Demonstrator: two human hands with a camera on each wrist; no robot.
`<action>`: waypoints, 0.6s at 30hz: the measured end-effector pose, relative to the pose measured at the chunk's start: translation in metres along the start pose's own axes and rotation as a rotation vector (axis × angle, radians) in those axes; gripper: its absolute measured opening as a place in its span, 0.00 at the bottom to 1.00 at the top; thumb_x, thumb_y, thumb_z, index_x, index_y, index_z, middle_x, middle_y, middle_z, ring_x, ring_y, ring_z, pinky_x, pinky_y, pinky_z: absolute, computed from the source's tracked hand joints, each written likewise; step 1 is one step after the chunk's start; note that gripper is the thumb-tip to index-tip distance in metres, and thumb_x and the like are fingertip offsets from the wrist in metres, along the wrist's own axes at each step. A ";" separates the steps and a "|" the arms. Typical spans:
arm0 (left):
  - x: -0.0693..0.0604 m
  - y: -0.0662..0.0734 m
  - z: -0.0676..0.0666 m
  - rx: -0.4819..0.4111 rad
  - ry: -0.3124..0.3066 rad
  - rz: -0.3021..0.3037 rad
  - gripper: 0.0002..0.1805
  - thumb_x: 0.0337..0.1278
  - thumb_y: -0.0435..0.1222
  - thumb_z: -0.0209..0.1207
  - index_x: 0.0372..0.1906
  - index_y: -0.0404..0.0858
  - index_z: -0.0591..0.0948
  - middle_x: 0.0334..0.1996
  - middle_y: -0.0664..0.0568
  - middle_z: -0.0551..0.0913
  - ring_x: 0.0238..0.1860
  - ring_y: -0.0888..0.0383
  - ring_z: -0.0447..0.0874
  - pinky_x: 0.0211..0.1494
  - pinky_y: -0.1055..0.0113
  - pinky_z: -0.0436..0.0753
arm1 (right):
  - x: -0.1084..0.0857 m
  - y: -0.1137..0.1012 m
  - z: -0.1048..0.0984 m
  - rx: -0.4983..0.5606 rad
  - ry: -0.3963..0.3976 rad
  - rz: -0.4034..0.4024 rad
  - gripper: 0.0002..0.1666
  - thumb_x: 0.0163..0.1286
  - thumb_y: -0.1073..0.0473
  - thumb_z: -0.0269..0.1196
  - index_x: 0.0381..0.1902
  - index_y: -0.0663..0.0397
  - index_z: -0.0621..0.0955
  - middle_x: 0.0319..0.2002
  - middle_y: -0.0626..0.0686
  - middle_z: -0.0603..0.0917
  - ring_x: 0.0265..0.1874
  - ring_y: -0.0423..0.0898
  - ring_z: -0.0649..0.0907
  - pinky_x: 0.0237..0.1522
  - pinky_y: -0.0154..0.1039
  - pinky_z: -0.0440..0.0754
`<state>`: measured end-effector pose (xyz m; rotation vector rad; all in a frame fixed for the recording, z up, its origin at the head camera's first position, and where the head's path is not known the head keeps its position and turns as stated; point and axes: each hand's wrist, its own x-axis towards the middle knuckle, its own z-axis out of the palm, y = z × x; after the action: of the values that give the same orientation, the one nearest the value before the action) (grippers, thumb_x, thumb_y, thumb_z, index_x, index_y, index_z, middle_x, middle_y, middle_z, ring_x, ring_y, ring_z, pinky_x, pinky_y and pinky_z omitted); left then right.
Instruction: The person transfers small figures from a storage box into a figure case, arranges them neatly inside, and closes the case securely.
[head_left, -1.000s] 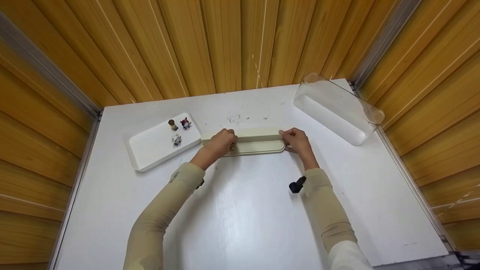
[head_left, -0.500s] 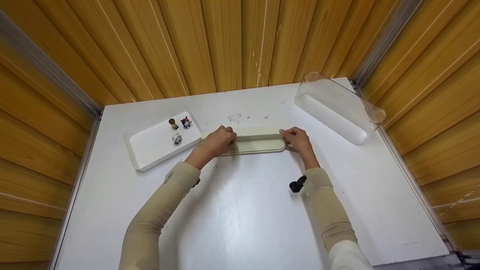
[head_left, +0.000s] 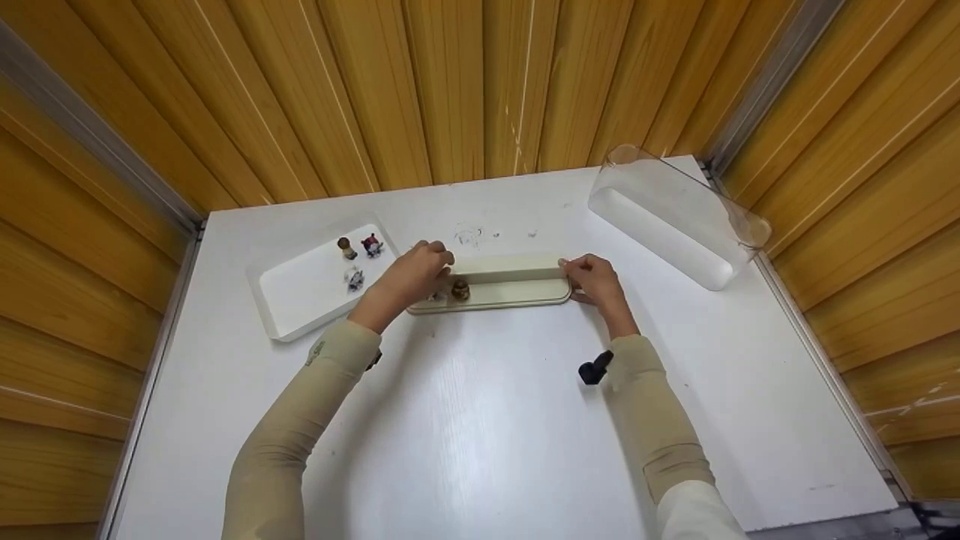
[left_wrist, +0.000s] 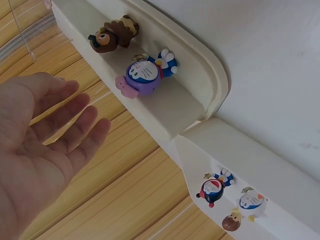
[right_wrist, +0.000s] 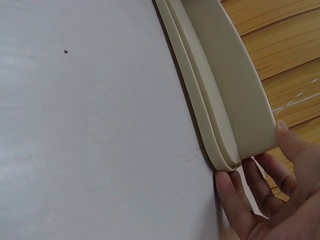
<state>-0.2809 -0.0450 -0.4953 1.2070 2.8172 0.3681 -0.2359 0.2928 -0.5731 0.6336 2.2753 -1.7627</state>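
In the head view, a long cream stepped stand (head_left: 517, 292) lies at the table's middle. My right hand (head_left: 596, 281) holds its right end, thumb on the upper edge and fingers below, as the right wrist view also shows. Near its left end sit a brown-clad figurine (left_wrist: 116, 34) and a blue-and-white cat figurine (left_wrist: 145, 75) with purple and pink parts. Just over that end, my left hand (head_left: 414, 277) hovers with loose, parted fingers and nothing in them; in the left wrist view the hand (left_wrist: 45, 135) is apart from both figurines.
Left of the stand is a shallow white tray (head_left: 300, 296) with three small figurines (head_left: 355, 280) towards its right end. A clear cover (head_left: 667, 202) with a long white part rests at the table's back right corner. Wood-patterned walls (head_left: 480, 90) rise behind and beside the table.
My left hand has moved left along the stand and let go of the brown-clad figurine, now in plain sight there. My right hand keeps its hold on the right end.
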 end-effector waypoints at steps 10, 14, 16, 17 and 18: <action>-0.007 -0.014 -0.008 0.003 0.026 -0.029 0.10 0.67 0.26 0.59 0.48 0.28 0.85 0.44 0.38 0.85 0.44 0.42 0.83 0.49 0.55 0.85 | 0.000 -0.001 -0.001 0.003 -0.001 0.001 0.22 0.72 0.43 0.65 0.49 0.55 0.78 0.46 0.55 0.82 0.43 0.46 0.82 0.45 0.40 0.86; -0.012 -0.020 -0.011 0.001 0.032 -0.042 0.09 0.66 0.26 0.59 0.47 0.28 0.85 0.44 0.38 0.85 0.44 0.42 0.83 0.49 0.55 0.85 | -0.001 0.000 -0.002 0.009 -0.004 -0.015 0.22 0.72 0.43 0.65 0.48 0.55 0.79 0.46 0.56 0.83 0.43 0.47 0.83 0.46 0.41 0.86; -0.014 -0.023 -0.013 0.005 0.029 -0.054 0.10 0.66 0.26 0.59 0.48 0.28 0.85 0.45 0.38 0.85 0.45 0.42 0.84 0.49 0.55 0.85 | -0.001 0.001 -0.001 0.009 -0.007 -0.025 0.22 0.72 0.44 0.65 0.48 0.56 0.79 0.46 0.56 0.83 0.43 0.47 0.83 0.46 0.42 0.87; -0.016 -0.024 -0.013 0.006 0.026 -0.059 0.10 0.66 0.26 0.59 0.48 0.28 0.85 0.45 0.38 0.85 0.45 0.41 0.83 0.49 0.54 0.85 | -0.001 0.001 -0.001 0.010 -0.006 -0.027 0.21 0.72 0.44 0.65 0.48 0.56 0.79 0.47 0.56 0.83 0.43 0.47 0.83 0.46 0.42 0.87; -0.017 -0.026 -0.014 0.008 0.020 -0.065 0.10 0.66 0.25 0.58 0.48 0.28 0.85 0.45 0.38 0.85 0.45 0.41 0.83 0.50 0.54 0.85 | -0.001 0.002 -0.001 0.007 -0.005 -0.030 0.21 0.73 0.44 0.65 0.48 0.56 0.79 0.47 0.56 0.83 0.43 0.47 0.83 0.46 0.41 0.87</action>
<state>-0.2892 -0.0770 -0.4886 1.1156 2.8694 0.3683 -0.2339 0.2940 -0.5737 0.5991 2.2881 -1.7844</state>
